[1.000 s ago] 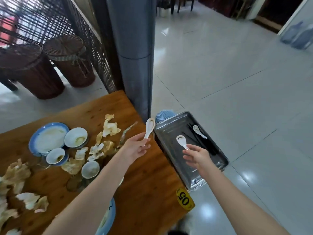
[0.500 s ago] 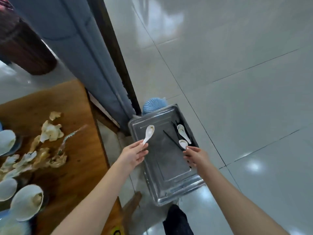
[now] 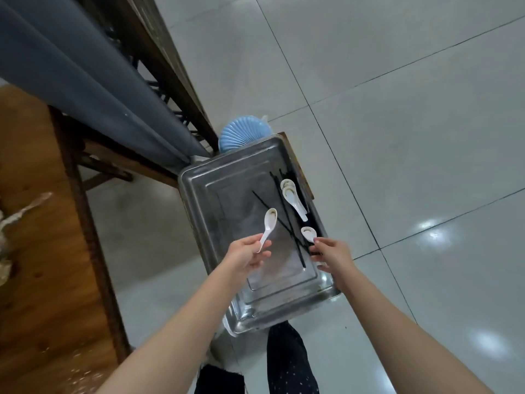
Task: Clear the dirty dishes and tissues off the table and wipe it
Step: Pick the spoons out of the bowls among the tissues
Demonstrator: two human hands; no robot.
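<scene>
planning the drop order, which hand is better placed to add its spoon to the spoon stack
Probably the right hand: its spoon hangs nearer the spoon stack; the left hand is farther, chopsticks between.

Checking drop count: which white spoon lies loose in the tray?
The white ceramic spoon lying by the steel tray's right rim, among black chopsticks; the left hand and right hand each pinch another.

Glossy pale grey tiled floor (image 3: 397, 81), thin dark grout lines, bright glare spots (image 3: 431, 231) at right. Grey round pillar (image 3: 85, 89) comes in from upper left, dark wooden lattice screen (image 3: 159, 52) just beside it. Brown wooden table (image 3: 34, 251) along left edge.
</scene>
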